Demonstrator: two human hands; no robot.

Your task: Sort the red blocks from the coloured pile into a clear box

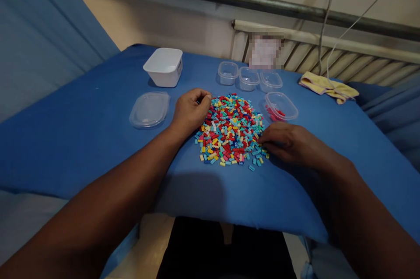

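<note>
A heap of small colored bricks (231,130) is lying on the blue-covered desk (82,139), between its middle and its near edge, mixing red, yellow, cream, green and light and dark blue. The left hand (192,108) is resting at the heap's left side, its fingers curling inward with the thumb close to the forefinger; whether they are holding a brick, I cannot tell. The right hand (288,141) is reaching into the heap's right side, its fingers drawing narrow at the outer bricks; whether one is between them is hidden.

Just beyond the right hand, a clear tub (281,106) is holding a few red pieces (275,114). Three more clear containers (248,78) are standing in a row beyond the heap, toward the desk's far edge. A white box (164,68) is standing open near that edge, to the left, and a flat clear lid (150,109) is lying nearer than the box, beside the left hand. A yellow cloth (328,86) is lying crumpled toward the far right corner, in front of a radiator (348,58).
</note>
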